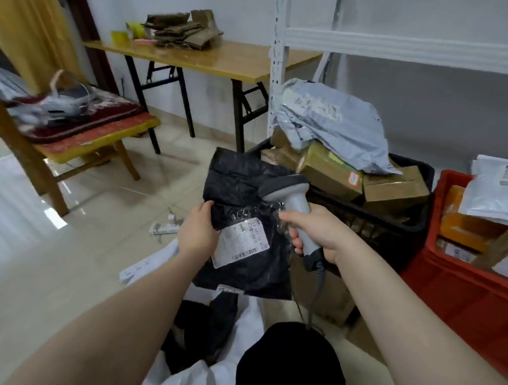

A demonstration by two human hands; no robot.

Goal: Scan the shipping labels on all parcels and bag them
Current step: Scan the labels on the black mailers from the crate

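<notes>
Grey plastic filled the right hand [315, 234]: its fingers [295, 242] were curled tight round the handle of a grey pistol-grip barcode scanner [287, 191], its cable hanging below. The left hand [198, 233] pinched the left edge of a crinkled black plastic mailer parcel [241, 185], thumb on the front, holding it in the air between both hands.

The white shipping label [242, 243] faced the camera on the parcel's lower half, just beside the left hand, with its barcode strip running slantwise along the bottom edge. The scanner head sat above the label, nose aimed up and away. Judged: it needs tipping down-left onto the label.

A white sack [249, 326] lay below. The black plastic crate [393, 227] and red plastic crate [463, 294] of parcels stood to the right.
</notes>
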